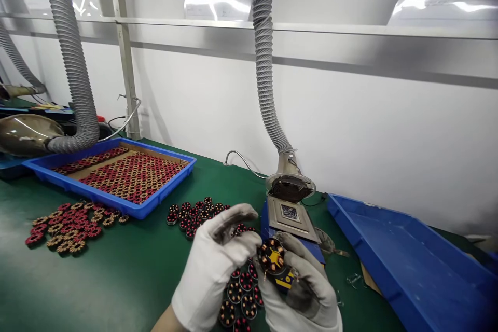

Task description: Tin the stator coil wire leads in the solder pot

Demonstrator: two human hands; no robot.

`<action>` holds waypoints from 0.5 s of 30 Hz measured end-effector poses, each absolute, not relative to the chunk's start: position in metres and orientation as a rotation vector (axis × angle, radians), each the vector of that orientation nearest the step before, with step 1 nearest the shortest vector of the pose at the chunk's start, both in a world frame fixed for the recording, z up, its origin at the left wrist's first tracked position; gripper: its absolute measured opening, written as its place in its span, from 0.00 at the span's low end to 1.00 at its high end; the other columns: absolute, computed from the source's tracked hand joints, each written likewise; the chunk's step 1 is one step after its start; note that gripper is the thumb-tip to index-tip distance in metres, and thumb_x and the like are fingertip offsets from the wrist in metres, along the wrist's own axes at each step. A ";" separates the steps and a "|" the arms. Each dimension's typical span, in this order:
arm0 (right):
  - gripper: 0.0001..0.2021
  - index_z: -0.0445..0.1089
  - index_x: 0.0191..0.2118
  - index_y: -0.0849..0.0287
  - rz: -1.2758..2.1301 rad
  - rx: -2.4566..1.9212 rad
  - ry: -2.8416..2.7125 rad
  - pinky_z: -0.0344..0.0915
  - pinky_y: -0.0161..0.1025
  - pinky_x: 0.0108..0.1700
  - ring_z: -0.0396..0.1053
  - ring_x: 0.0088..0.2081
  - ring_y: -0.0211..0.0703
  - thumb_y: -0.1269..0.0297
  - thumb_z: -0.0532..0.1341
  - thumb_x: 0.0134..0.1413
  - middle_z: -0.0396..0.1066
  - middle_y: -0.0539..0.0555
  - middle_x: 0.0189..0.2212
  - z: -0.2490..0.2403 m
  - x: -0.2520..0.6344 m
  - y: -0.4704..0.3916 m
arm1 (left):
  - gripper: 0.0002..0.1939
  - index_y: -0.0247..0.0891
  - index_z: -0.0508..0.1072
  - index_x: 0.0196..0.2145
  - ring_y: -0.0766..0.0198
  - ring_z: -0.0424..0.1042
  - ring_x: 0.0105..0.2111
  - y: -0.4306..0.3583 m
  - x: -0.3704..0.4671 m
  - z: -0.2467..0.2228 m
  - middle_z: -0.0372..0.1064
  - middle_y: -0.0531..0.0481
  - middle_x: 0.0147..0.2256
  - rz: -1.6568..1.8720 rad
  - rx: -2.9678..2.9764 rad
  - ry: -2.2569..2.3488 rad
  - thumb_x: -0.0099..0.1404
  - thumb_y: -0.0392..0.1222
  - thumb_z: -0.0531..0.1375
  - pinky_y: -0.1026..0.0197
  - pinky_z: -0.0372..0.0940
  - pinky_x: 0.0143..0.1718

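Observation:
My right hand [307,285], in a white glove with dark-stained fingertips, grips a small round motor stator [272,256] with copper windings and a yellow centre. Its wound face is turned towards me. To the left of it, my left hand [218,259], gloved too, has thumb and forefinger curved apart with nothing visible between them. The thumb tip is close to the stator; whether they touch I cannot tell. Under and between the hands lie several black-rimmed stators [235,291] with red or copper windings. Just behind my right hand is a solder pot [292,213] with a square opening.
A blue tray [146,211] at left holds rows of red and tan stators; a loose pile [70,228] lies before it. Another group of stators [196,213] sits mid-table. An extraction hose [264,57] hangs over the pot. A blue tray [412,264] stands at right.

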State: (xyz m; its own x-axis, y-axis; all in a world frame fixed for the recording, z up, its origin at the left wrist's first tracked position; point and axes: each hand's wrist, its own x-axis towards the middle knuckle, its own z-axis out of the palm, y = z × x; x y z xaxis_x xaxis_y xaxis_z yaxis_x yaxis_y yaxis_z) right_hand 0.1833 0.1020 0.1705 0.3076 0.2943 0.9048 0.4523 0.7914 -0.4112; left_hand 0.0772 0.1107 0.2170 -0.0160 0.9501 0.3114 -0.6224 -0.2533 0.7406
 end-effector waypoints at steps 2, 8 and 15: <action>0.22 0.66 0.42 0.57 -0.127 -0.695 -1.317 0.70 0.41 0.42 0.69 0.43 0.45 0.79 0.66 0.37 0.68 0.55 0.43 0.171 0.183 0.102 | 0.14 0.36 0.74 0.38 0.69 0.70 0.30 0.110 0.077 0.219 0.72 0.48 0.33 1.487 0.955 0.512 0.52 0.28 0.61 0.74 0.64 0.33; 0.22 0.66 0.41 0.57 -0.100 -0.706 -1.382 0.70 0.46 0.41 0.69 0.43 0.48 0.80 0.65 0.37 0.68 0.56 0.43 0.168 0.184 0.100 | 0.10 0.35 0.73 0.34 0.67 0.70 0.31 0.117 0.080 0.211 0.72 0.48 0.30 1.565 0.886 0.555 0.52 0.31 0.62 0.71 0.65 0.35; 0.23 0.65 0.42 0.56 -0.053 -0.732 -1.323 0.69 0.45 0.41 0.69 0.43 0.47 0.80 0.65 0.36 0.69 0.55 0.42 0.170 0.176 0.098 | 0.12 0.35 0.72 0.38 0.68 0.70 0.33 0.115 0.073 0.223 0.72 0.48 0.32 1.551 0.931 0.586 0.55 0.32 0.62 0.72 0.64 0.36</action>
State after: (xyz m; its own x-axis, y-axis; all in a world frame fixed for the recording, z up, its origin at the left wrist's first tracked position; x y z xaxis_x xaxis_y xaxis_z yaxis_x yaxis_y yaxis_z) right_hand 0.1763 0.0981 0.1698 0.2787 0.3641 0.8887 0.4334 0.7781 -0.4547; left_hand 0.0733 0.1151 0.2230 -0.0068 0.9713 0.2377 -0.5717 -0.1988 0.7960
